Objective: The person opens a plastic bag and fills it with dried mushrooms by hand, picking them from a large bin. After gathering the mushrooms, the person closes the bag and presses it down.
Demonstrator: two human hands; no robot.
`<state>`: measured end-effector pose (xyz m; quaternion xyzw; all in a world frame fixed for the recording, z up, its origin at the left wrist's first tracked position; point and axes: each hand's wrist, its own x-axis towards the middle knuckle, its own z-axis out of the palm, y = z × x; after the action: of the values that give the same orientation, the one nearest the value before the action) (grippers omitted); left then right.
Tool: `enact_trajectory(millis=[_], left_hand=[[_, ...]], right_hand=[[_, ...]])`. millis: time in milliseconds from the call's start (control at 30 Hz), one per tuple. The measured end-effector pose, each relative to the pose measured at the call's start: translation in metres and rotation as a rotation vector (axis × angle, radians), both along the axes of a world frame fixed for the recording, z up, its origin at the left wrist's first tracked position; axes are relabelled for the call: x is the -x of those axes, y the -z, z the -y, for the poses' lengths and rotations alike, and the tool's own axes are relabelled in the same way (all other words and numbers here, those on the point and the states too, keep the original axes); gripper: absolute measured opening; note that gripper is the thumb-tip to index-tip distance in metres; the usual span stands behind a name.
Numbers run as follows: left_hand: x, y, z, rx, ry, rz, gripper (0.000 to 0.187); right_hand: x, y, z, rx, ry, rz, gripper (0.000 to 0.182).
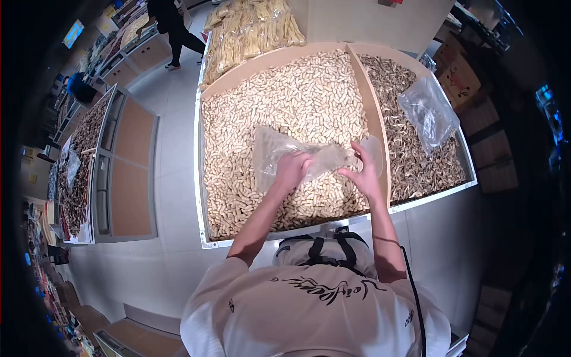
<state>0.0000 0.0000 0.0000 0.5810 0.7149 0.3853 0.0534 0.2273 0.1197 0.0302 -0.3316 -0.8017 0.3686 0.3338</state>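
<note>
A clear plastic bag (270, 156) lies over a broad bed of unshelled peanuts (285, 89), its body to the left and its narrower end to the right. My left hand (293, 171) is closed on the middle of the bag, bunching the film. At the bag's right end, my right hand (366, 175) has thumb and fingers spread apart, with the fingertips close to the film. Just behind those fingers, a translucent rounded piece of plastic (373, 153) rests against the wooden divider (375, 113).
Right of the divider is a compartment of dark dried pieces (404, 172) with another clear bag (429, 113) on top. Packaged yellowish sticks (253, 33) lie at the back left. A person (172, 30) walks in the aisle, beside more display bins (89, 131).
</note>
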Motion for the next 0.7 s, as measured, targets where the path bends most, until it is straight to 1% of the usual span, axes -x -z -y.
enact_trajectory(millis=[33,67,100,167,233,267,300,367,400,500,567,700], left_hand=[[0.003,0.000,-0.001,0.012,-0.104,0.088,0.015],[0.006,0.002,0.004,0.041,-0.194,0.179,0.014],[-0.017,-0.010,0.010,0.064,-0.235,0.141,0.014],[-0.029,-0.004,0.001,-0.016,-0.302,0.167,0.014],[-0.046,-0.009,-0.006,-0.041,-0.386,0.171,0.019],[-0.057,-0.009,-0.006,-0.043,-0.424,0.170,0.021],[-0.071,-0.012,-0.004,-0.036,-0.496,0.180,0.024],[-0.097,-0.026,-0.009,-0.034,-0.629,0.194,0.029],[-0.107,-0.026,-0.009,-0.061,-0.626,0.187,0.034],[-0.137,-0.031,-0.006,-0.099,-0.697,0.123,0.029],[-0.162,-0.042,0.003,-0.103,-0.705,0.110,0.025],[-0.199,-0.055,0.017,-0.183,-0.729,0.080,0.018]], right_hand=[[-0.009,0.010,-0.007,-0.058,0.077,0.088,0.062],[-0.022,0.025,-0.010,-0.004,0.146,0.237,0.054],[-0.060,0.047,-0.007,0.117,0.198,0.350,0.047],[-0.099,0.076,-0.019,0.053,0.221,0.523,0.046],[-0.126,0.088,-0.025,0.078,0.151,0.731,0.055],[-0.134,0.094,-0.029,0.093,0.110,0.724,0.060],[-0.140,0.108,-0.030,0.064,0.106,0.661,0.055],[-0.146,0.121,-0.041,0.048,0.015,0.686,0.056],[-0.148,0.123,-0.047,0.060,0.001,0.683,0.056],[-0.141,0.127,-0.065,0.077,-0.084,0.681,0.056],[-0.136,0.140,-0.072,0.071,-0.168,0.681,0.055],[-0.134,0.150,-0.078,0.085,-0.243,0.656,0.052]])
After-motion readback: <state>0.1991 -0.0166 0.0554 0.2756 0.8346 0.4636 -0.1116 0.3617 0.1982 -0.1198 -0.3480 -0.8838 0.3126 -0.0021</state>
